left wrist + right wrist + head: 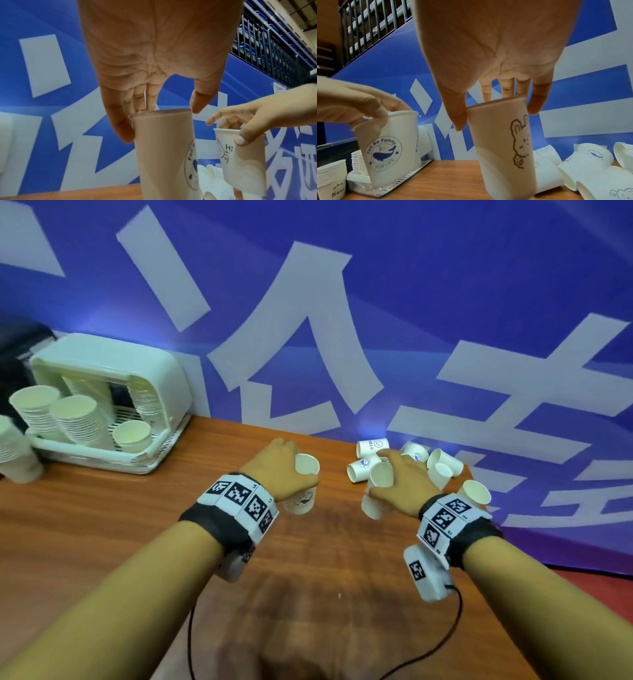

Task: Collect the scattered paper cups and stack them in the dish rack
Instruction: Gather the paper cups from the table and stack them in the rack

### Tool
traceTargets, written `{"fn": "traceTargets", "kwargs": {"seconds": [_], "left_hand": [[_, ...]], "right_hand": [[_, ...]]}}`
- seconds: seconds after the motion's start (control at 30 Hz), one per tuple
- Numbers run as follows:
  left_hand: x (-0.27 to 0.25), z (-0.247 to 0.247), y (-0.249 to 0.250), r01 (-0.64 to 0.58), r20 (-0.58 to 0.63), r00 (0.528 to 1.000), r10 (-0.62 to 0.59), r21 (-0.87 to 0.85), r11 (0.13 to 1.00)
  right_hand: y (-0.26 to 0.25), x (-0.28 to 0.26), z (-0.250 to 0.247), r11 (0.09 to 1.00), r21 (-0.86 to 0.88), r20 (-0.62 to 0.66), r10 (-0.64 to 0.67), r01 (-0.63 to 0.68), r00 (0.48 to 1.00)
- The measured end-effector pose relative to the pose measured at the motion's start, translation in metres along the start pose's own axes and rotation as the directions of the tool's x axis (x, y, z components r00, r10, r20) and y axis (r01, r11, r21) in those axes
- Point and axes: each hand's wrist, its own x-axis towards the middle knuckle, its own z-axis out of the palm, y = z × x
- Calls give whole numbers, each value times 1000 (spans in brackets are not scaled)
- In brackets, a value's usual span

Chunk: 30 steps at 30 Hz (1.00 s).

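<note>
1. I'm working at a wooden table (144, 529), its brown top running right up to a blue backdrop (428, 285) with big white characters – the far table edge meets that backdrop directly.

2. My left hand (279, 470) holds a whale-print paper cup (305, 484) by the rim, thumb on one side and fingers on the other, the cup hanging upright above the tabletop.

3. My right hand (404, 486) grips a bunny-print paper cup (378, 491) the same way, at the rim, mouth up, lifted off the table.

4. The two held cups are near each other but apart, with bare wood between them.

5. Behind and beside my right hand lies the scattered pile of cups (411, 460), most tipped on their sides, close to the backdrop and the table's right edge.

6. The white dish rack (102, 446) sits at the far left against the backdrop, well apart from my hands, with stacks of cups (73, 419) inside it and another stack (13, 453) standing just left of it.

7. The open stretch of table lies between the rack and my left hand, and in front of both wrists – a thin black cable (445, 642) trails across the near right part.
</note>
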Motion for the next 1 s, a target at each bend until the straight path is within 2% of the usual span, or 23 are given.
{"fn": "traceTargets", "kwargs": {"seconds": [0.13,0.2,0.37,0.47,0.63,0.83,1.0], "left_hand": [[-3,-15,-11,24,-95,995,-18,63,998],[-6,-19,-14,51,-133,990,-42,66,997],[-18,-25,-28,162,-144,980,-141,142,977],[-23,-35,-42,210,-182,968,-174,204,956],[-19,-51,-60,217,-185,967,-174,245,945],[-7,-85,-105,155,-150,981,-124,214,965],[-6,-138,-182,139,-157,979,-131,41,989]], "right_hand": [[-14,4,3,1000,-10,19,-23,23,1000],[-19,8,6,998,40,3,-56,55,998],[-29,19,30,985,150,50,-91,83,995],[-46,22,43,982,156,103,-125,108,987],[-77,29,46,978,170,101,-143,124,985],[-126,41,54,991,111,52,-81,74,995],[-206,42,86,995,68,79,-75,70,994]]}}
